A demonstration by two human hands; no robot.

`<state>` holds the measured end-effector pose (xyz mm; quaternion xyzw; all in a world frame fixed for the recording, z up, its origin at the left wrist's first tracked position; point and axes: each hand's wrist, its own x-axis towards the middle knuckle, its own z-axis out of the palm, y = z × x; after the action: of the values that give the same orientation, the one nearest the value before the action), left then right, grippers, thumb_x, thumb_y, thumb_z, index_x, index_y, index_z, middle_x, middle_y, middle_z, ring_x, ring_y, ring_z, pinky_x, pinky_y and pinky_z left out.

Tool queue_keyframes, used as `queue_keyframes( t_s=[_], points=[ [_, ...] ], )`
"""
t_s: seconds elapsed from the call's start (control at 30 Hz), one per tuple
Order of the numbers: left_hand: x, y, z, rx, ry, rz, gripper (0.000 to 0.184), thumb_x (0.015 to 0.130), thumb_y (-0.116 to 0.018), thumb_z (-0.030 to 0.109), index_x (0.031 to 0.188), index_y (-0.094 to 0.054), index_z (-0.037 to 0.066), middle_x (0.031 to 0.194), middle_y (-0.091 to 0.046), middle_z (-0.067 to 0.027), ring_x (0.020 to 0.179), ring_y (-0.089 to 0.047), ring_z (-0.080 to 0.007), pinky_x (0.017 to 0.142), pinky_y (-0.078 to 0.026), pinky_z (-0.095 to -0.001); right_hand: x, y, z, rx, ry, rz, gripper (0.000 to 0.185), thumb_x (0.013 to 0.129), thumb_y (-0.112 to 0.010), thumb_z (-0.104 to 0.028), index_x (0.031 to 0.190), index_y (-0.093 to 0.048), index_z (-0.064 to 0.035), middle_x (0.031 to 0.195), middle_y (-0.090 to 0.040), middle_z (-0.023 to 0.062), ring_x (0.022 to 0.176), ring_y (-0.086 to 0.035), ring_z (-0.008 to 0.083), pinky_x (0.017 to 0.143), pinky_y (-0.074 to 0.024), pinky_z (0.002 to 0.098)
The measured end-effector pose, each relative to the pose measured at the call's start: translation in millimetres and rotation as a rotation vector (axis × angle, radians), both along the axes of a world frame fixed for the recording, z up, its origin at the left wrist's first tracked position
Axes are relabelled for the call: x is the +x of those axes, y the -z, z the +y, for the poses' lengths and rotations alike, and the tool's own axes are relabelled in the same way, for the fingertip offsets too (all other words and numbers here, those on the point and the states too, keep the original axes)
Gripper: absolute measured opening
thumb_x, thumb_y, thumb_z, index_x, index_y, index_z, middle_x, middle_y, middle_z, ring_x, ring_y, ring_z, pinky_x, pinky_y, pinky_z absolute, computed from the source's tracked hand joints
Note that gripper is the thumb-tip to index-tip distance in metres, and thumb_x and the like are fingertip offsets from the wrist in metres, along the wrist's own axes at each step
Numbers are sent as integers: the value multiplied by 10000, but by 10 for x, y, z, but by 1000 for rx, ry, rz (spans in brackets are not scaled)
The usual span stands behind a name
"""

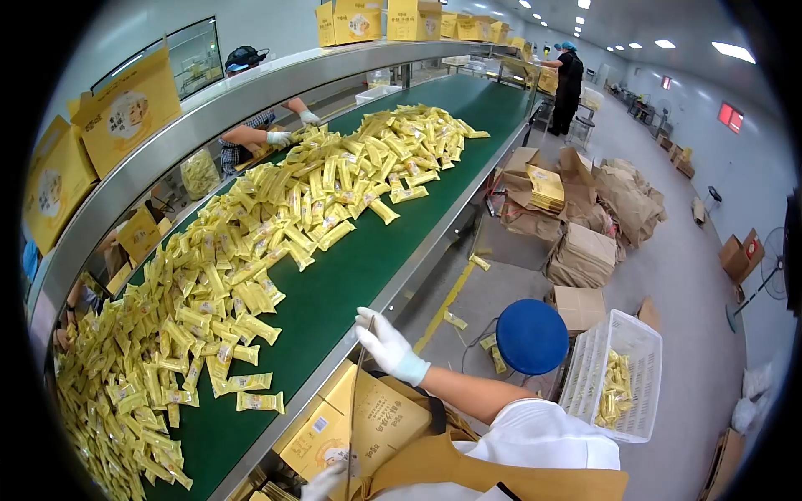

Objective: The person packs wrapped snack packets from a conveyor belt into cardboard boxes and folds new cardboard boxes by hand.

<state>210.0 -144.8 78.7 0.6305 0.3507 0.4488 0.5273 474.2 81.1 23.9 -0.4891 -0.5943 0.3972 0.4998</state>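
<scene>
My right hand (388, 346), in a white glove, is raised over the belt's near metal edge. Its fingers are closed on the upper end of a thin dark strip (355, 409), which runs down past yellow cartons (388, 422). At the bottom edge of the view, my left hand (324, 482) is gloved, blurred and partly cut off, beside the cartons; its fingers cannot be made out. Many small yellow packets (242, 250) lie heaped on the green conveyor belt (368, 259) beyond my hands.
Across the belt, a co-worker's gloved hands (292, 129) are at the heap. A blue stool (532, 336), a white crate (643, 376) with packets and brown cardboard (582, 255) stand right. Another person (568, 88) stands farther back. Yellow boxes (129, 108) line the upper shelf.
</scene>
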Motion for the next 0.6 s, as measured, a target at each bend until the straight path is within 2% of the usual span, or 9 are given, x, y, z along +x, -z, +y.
queue_keyframes(
  t_s=[0.07, 0.1, 0.17, 0.2, 0.27, 0.33, 0.43, 0.53, 0.6],
  points=[
    [114, 78, -59, 256, -66, 201, 466, 1021, -514, 318, 1276, -602, -62, 1415, -522, -282, 1337, -500, -389, 1165, -325, -489, -85, 377, 42, -94, -14, -12, 698, 1032, -462, -436, 1526, -278, 22, 1479, -445, 270, 1410, -417, 372, 1161, -325, 385],
    [107, 144, -48, 272, -76, 184, 428, 1005, -526, 268, 1270, -609, -58, 1397, -542, -274, 1322, -515, -391, 1149, -346, -488, -32, 445, -88, -6, -79, -158, 703, 1040, -459, -368, 1549, -198, 41, 1526, -376, 293, 1453, -358, 374, 1189, -286, 382],
    [84, 271, -3, 300, -98, 147, 365, 974, -550, 167, 1258, -623, -49, 1362, -583, -259, 1293, -546, -394, 1117, -388, -484, -204, 665, -91, 52, -32, 49, 605, 1049, -419, -214, 1541, -192, 54, 1543, -351, 292, 1438, -384, 336, 1192, -294, 387],
    [66, 233, 44, 350, -79, 238, 344, 963, -546, 138, 1237, -637, -48, 1340, -601, -253, 1274, -561, -399, 1098, -406, -479, -280, 776, -127, 80, -10, 155, 563, 1053, -398, -137, 1537, -189, 60, 1551, -338, 292, 1430, -396, 317, 1194, -299, 390],
    [19, 54, 191, 446, -39, 431, 310, 942, -539, 80, 1196, -666, -45, 1294, -636, -242, 1235, -592, -408, 1061, -443, -470, -315, 907, -484, -135, -160, -111, 584, 1062, -409, -195, 1549, -203, 52, 1597, -298, 212, 1435, -384, 319, 1164, -351, 386],
    [-13, -27, 239, 500, -60, 481, 296, 924, -518, 47, 1147, -687, -49, 1247, -663, -230, 1194, -616, -408, 1034, -463, -460, -548, 811, -636, -368, -149, 454, 617, 1077, -371, -306, 1554, -201, 47, 1607, -283, 201, 1442, -370, 328, 1151, -361, 389],
    [-27, -25, 230, 564, -100, 520, 303, 913, -493, 34, 1116, -704, -44, 1202, -687, -219, 1139, -648, -402, 996, -487, -461, -511, 578, -520, -118, -49, 277, 650, 1078, -319, -390, 1552, -213, 43, 1600, -269, 229, 1444, -368, 338, 1142, -369, 397],
    [8, -81, 278, 635, -137, 480, 317, 919, -479, 71, 1108, -710, -37, 1176, -699, -219, 1098, -669, -392, 963, -505, -468, -341, -11, -368, 28, -9, -202, 668, 1073, -295, -416, 1550, -211, 43, 1570, -296, 259, 1427, -397, 336, 1129, -381, 401],
    [24, -55, 280, 672, -175, 448, 330, 928, -472, 106, 1102, -713, -35, 1165, -702, -223, 1081, -677, -386, 949, -512, -472, -313, 6, -290, -8, -63, -262, 675, 1066, -341, -398, 1541, -204, 61, 1533, -331, 285, 1421, -387, 361, 1162, -324, 394]
  ],
)
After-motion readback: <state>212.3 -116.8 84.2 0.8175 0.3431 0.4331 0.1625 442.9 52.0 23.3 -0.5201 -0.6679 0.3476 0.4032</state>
